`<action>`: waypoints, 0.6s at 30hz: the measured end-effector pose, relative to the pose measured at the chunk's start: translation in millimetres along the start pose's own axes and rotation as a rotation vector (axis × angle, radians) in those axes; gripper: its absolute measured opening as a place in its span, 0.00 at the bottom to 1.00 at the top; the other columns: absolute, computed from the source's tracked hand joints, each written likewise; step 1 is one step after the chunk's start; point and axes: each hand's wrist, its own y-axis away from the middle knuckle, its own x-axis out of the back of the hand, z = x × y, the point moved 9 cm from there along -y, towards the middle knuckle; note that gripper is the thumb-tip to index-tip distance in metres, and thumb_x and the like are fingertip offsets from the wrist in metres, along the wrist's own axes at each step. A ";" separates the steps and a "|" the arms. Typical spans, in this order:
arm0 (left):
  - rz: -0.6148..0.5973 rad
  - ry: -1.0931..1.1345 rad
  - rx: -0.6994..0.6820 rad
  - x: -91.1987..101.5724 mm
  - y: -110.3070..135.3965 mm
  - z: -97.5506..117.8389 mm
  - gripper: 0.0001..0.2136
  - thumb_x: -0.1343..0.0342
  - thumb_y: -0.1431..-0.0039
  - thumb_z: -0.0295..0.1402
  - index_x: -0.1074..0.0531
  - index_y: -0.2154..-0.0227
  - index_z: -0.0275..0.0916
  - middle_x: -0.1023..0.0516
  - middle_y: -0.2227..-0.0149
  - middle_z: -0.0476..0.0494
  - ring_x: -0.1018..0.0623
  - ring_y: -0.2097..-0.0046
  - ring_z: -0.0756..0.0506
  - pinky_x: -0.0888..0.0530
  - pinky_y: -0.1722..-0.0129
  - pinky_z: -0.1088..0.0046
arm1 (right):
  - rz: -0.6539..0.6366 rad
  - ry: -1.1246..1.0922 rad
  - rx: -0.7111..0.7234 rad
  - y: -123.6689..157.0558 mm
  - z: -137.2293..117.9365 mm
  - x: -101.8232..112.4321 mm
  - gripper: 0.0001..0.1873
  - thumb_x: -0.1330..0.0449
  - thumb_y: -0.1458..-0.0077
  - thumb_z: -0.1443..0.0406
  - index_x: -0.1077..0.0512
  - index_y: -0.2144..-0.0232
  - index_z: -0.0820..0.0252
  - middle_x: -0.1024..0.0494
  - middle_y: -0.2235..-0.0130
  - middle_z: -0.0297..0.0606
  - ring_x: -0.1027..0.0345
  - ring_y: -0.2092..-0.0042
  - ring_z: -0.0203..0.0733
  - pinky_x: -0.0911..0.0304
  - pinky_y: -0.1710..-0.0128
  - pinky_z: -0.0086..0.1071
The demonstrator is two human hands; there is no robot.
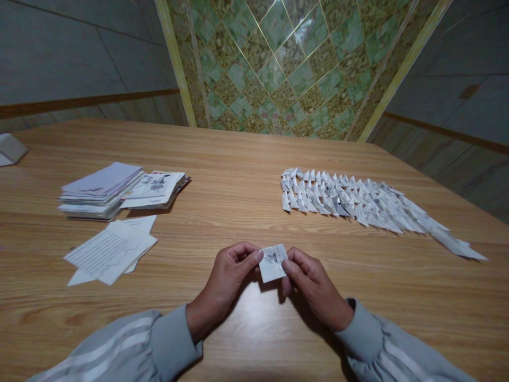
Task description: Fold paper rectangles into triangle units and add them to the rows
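Note:
A small folded piece of printed paper (pixel 272 262) is held just above the wooden table (pixel 238 175), near its front edge. My left hand (pixel 227 281) pinches the paper's left edge with thumb and fingers closed. My right hand (pixel 312 286) pinches its right edge the same way. Both wrists come out of grey sleeves with white stripes.
Rows of several small folded paper pieces (pixel 358 201) lie at the right. A stack of printed sheets (pixel 101 191) and a booklet (pixel 156 189) sit at the left, with loose cut sheets (pixel 109 252) in front of them. A white object (pixel 10 148) lies at the far left edge.

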 end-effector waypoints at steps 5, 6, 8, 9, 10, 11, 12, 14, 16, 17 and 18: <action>-0.108 -0.171 -0.041 -5.5 -1.7 3.6 0.09 0.38 0.44 0.36 0.24 0.74 0.35 0.24 0.76 0.49 0.28 0.73 0.50 0.32 0.71 0.76 | -0.044 0.111 -0.004 -2.5 -0.6 -1.2 0.19 0.47 0.35 0.53 0.33 0.72 0.59 0.29 0.76 0.31 0.37 0.73 0.36 0.44 0.71 0.29; -0.142 -0.236 -0.052 -8.5 -1.3 3.3 0.09 0.39 0.44 0.35 0.23 0.74 0.35 0.24 0.75 0.48 0.28 0.72 0.50 0.32 0.70 0.76 | -0.023 0.163 0.005 -3.3 -1.2 1.3 0.19 0.46 0.36 0.53 0.32 0.73 0.60 0.30 0.75 0.32 0.37 0.72 0.36 0.45 0.72 0.29; -0.185 -0.369 -0.092 -13.0 0.4 4.3 0.07 0.41 0.41 0.33 0.22 0.70 0.35 0.22 0.72 0.46 0.26 0.69 0.48 0.31 0.68 0.74 | 0.020 0.223 0.011 -4.5 -1.2 6.1 0.16 0.44 0.38 0.56 0.30 0.72 0.60 0.30 0.74 0.32 0.38 0.71 0.36 0.45 0.72 0.29; -0.181 -0.430 -0.128 -13.4 1.3 7.0 0.07 0.43 0.40 0.32 0.22 0.65 0.36 0.21 0.70 0.45 0.25 0.68 0.47 0.30 0.67 0.73 | 0.037 0.226 0.007 -4.8 -0.3 8.0 0.13 0.43 0.39 0.57 0.29 0.69 0.60 0.30 0.74 0.31 0.38 0.72 0.36 0.45 0.72 0.29; -0.157 -0.493 -0.186 -12.6 2.5 12.3 0.08 0.44 0.39 0.32 0.22 0.60 0.36 0.20 0.67 0.44 0.24 0.66 0.46 0.29 0.65 0.72 | 0.058 0.218 0.005 -5.1 0.4 10.2 0.11 0.43 0.40 0.59 0.28 0.65 0.60 0.29 0.73 0.31 0.38 0.72 0.36 0.44 0.71 0.29; -0.119 -0.560 -0.266 -11.2 4.3 20.3 0.09 0.44 0.39 0.31 0.23 0.57 0.37 0.20 0.65 0.43 0.23 0.64 0.45 0.29 0.63 0.70 | 0.086 0.207 0.006 -5.3 0.9 12.8 0.10 0.42 0.40 0.59 0.28 0.63 0.60 0.29 0.72 0.31 0.38 0.72 0.36 0.44 0.71 0.29; -0.085 -0.629 -0.363 -11.0 7.2 29.6 0.10 0.44 0.38 0.30 0.25 0.55 0.38 0.20 0.63 0.43 0.23 0.61 0.44 0.29 0.61 0.69 | 0.120 0.191 0.011 -5.4 1.3 15.9 0.09 0.42 0.40 0.60 0.28 0.62 0.60 0.29 0.72 0.31 0.38 0.72 0.36 0.43 0.71 0.29; -0.108 -0.761 -0.563 -19.3 15.7 44.8 0.07 0.43 0.38 0.29 0.25 0.58 0.40 0.21 0.60 0.42 0.24 0.58 0.43 0.29 0.57 0.67 | 0.191 0.131 0.015 -5.5 3.1 22.3 0.10 0.41 0.41 0.59 0.29 0.64 0.59 0.28 0.72 0.32 0.36 0.71 0.36 0.42 0.70 0.29; -0.237 -0.861 -0.704 -34.3 24.7 49.4 0.04 0.42 0.38 0.30 0.24 0.61 0.41 0.21 0.59 0.41 0.25 0.56 0.42 0.30 0.56 0.66 | 0.233 0.037 0.004 -6.1 7.1 25.8 0.12 0.40 0.42 0.57 0.29 0.65 0.60 0.27 0.72 0.32 0.35 0.70 0.37 0.40 0.70 0.29; -0.295 -0.899 -0.744 -40.2 27.9 48.8 0.04 0.41 0.38 0.31 0.24 0.61 0.41 0.21 0.58 0.41 0.25 0.56 0.42 0.30 0.56 0.66 | 0.238 -0.010 -0.007 -6.6 9.7 25.9 0.13 0.39 0.42 0.56 0.28 0.65 0.60 0.27 0.72 0.33 0.34 0.70 0.38 0.39 0.69 0.29; -0.327 -0.936 -0.770 -43.9 29.9 47.7 0.04 0.41 0.38 0.31 0.24 0.61 0.41 0.21 0.58 0.41 0.25 0.56 0.42 0.30 0.56 0.66 | 0.236 -0.047 -0.019 -7.1 12.1 25.3 0.13 0.39 0.43 0.55 0.28 0.65 0.60 0.27 0.72 0.33 0.33 0.69 0.38 0.39 0.69 0.30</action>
